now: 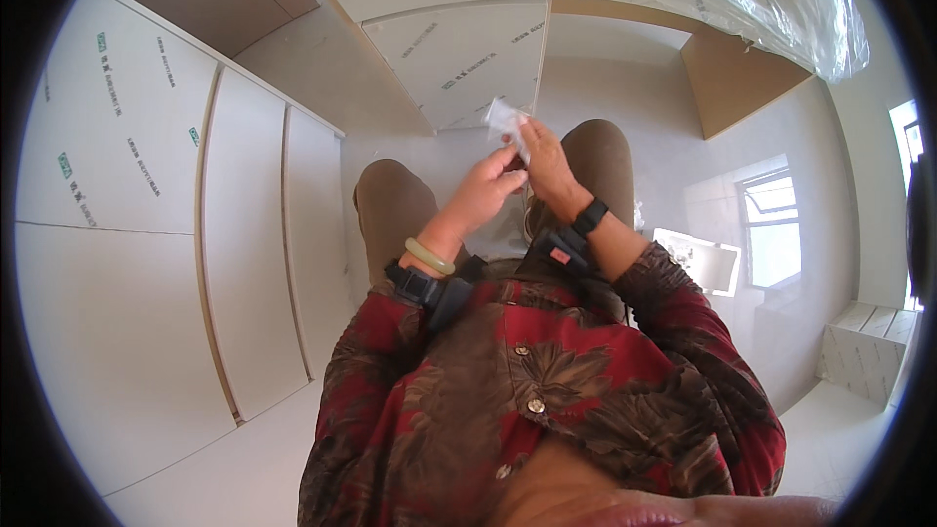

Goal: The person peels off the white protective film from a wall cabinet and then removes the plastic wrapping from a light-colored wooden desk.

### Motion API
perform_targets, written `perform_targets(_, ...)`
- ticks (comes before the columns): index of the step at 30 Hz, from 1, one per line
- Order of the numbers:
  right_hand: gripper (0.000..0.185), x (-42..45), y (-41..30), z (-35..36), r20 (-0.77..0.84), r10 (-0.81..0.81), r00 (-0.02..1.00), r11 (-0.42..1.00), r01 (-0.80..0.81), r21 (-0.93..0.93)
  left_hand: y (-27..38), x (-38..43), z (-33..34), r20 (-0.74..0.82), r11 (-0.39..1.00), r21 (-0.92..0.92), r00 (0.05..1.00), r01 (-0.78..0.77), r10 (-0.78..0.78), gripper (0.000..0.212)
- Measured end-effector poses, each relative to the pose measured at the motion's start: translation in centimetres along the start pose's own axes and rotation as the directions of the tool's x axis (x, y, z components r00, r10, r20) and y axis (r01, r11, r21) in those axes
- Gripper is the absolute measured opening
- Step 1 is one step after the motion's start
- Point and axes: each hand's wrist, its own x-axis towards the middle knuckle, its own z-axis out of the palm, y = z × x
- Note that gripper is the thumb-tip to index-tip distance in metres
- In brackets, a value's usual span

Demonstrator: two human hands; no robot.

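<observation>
Over my knees, both hands meet at a small packet of translucent white plastic film (502, 116). My right hand (547, 161) grips it from the right side, with the loose upper end sticking out past the fingers. My left hand (477, 194) pinches at the packet's lower end, thumb and forefinger close to the right fingers. What lies inside the film is hidden by the fingers. A pale bangle (430, 256) circles my left wrist, and a black band (590, 217) is on the right one.
White cabinet fronts (245, 234) run along the left. Ahead stands a cabinet panel (457, 66) in printed protective film, with clear plastic sheeting (776, 0) above and a brown board (739, 80) to its right. A white tray (714, 263) lies on the glossy floor (783, 351) beside my right leg.
</observation>
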Motion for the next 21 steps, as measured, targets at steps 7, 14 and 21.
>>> perform_targets(7, 0.03, 3.5, -2.1, -7.1, -0.109, 0.024, 0.994, 0.994, -0.012, 0.113, 1.3, 0.7, -2.5, -0.168, 0.978, -0.197, 0.981, 0.064, -0.098, 0.026)
perform_targets(14, 0.026, 3.9, -7.1, -6.4, 0.127, 0.088, 0.988, 0.994, -0.079, -0.077, 2.4, 7.4, -16.5, -0.489, 0.753, -0.641, 0.837, -0.152, -0.247, 0.014)
perform_targets(21, 0.023, 11.6, -6.0, -3.0, 0.212, 0.114, 0.971, 0.946, -0.041, -0.32, 3.5, 14.2, -12.5, -0.498, 0.862, -0.501, 0.841, -0.082, -0.21, 0.013)
